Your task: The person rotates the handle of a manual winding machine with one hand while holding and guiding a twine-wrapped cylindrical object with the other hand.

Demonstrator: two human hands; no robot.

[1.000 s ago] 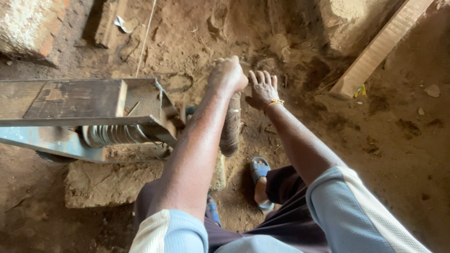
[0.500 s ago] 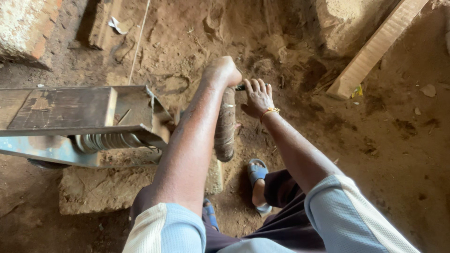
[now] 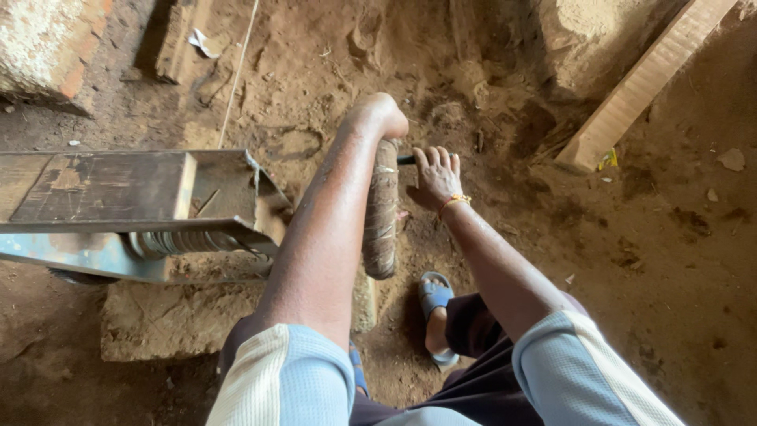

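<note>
- Fingers [image 3: 438, 160] of the right hand [image 3: 435, 180] curl around a dark handle [image 3: 405, 159].
- Left hand [image 3: 380, 115] bends over the top of a wrapped wheel [image 3: 381, 211]; its fingers are hidden.
- Wheel stands upright between both arms, beside a metal frame [image 3: 142, 197].

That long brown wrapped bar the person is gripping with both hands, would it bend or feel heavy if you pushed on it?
The long brown wrapped bar looks thick and straight, so it is probably stiff. The left hand presses its top while the right hand grips a dark side handle, hinting at real resistance. Its rough wrapping likely resists slipping.
</note>
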